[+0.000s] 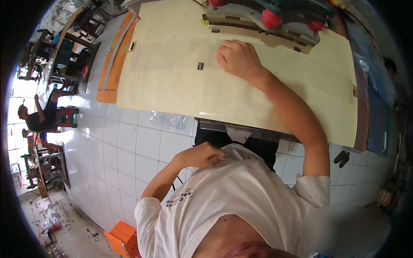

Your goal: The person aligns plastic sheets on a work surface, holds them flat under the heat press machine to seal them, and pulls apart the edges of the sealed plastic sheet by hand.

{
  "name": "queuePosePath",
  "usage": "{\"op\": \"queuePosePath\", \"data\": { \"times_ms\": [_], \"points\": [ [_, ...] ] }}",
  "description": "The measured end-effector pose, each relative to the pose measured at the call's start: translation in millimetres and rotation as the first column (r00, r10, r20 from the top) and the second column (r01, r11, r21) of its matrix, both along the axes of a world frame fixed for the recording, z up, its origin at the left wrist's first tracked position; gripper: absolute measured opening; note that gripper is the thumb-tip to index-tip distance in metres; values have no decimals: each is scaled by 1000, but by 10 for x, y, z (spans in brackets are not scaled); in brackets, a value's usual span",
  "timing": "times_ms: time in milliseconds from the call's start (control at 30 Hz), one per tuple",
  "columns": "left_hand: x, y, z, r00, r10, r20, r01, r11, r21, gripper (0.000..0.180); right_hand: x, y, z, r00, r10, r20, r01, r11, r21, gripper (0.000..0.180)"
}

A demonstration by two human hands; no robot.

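Note:
My right hand point(237, 59) rests on the pale yellow sheet point(167, 81) covering the table, its fingers curled under. Whatever may be inside those fingers is hidden. To its left lies a small dark rectangular piece point(200, 66) on the sheet, and another small dark piece point(215, 30) is farther back. My left hand point(202, 155) is held low, in front of the white shirt point(232, 185) I wear. Its fingers are bent inward and close to the cloth; I cannot tell whether they grip anything.
A machine with red round knobs point(272, 19) stands along the table's far edge. An orange board point(112, 81) with a grey metal strip borders the sheet at left. Clear plastic bags point(170, 120) lie on the tiled floor. At far left a person point(38, 118) sits on a red stool point(68, 117).

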State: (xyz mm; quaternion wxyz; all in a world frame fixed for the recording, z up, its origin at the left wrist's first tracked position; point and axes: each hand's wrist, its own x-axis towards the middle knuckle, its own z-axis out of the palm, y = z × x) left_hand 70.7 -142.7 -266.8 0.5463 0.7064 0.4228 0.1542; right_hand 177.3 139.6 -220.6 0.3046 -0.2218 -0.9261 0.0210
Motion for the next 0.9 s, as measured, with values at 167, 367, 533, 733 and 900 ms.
{"op": "queuePosePath", "data": {
  "times_ms": [167,367,533,733,900],
  "points": [
    [187,46,-499,996,-78,33,81,988,-128,19,5,-2,-25,1000,5,-15,-5,1000,3,19],
    [243,119,-629,989,-136,57,142,983,-113,19,27,25,-22,1000,9,14,-9,1000,20,21],
    [325,243,-649,974,-213,73,220,968,-119,19,39,-6,4,1000,-23,15,24,998,-60,15],
    [386,341,-745,961,-278,-15,270,945,-182,23,65,19,4,1000,-8,11,7,1000,12,22],
    [391,386,-1033,947,-291,135,309,940,-143,31,46,10,-15,999,-32,11,32,999,-44,23]
  ]
}}
